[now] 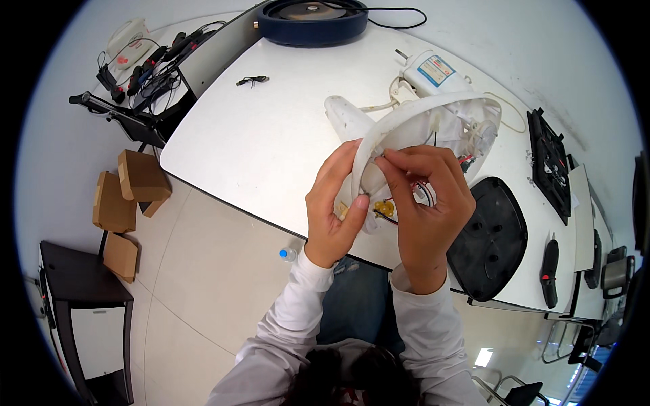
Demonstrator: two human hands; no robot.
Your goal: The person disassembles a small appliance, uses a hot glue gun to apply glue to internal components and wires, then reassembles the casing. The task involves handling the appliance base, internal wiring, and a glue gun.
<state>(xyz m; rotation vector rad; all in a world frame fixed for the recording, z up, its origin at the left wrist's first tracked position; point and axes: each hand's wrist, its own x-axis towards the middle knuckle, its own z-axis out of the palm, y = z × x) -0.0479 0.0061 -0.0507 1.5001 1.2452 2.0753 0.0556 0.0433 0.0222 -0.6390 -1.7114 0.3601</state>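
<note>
A white hollow plastic housing (430, 103), tilted with its open underside toward me, stands at the table's front edge. My left hand (335, 203) grips its left rim, fingers outside and thumb inside. My right hand (433, 196) reaches into the opening, thumb and forefinger pinched together near the inner rim. Whatever lies between those fingertips is too small to make out. Red, black and white wires (423, 193) and a yellow part (384, 208) show inside, partly behind my right hand. Beside that hand lies a black cover plate (489, 237) with round pegs.
Behind the housing lies a white motor (433, 71) with a label and shaft. To the right are an open black tool case (550, 162) and a black electric screwdriver (550, 271). A round dark blue base (311, 27) and a short cable (253, 80) lie farther back.
</note>
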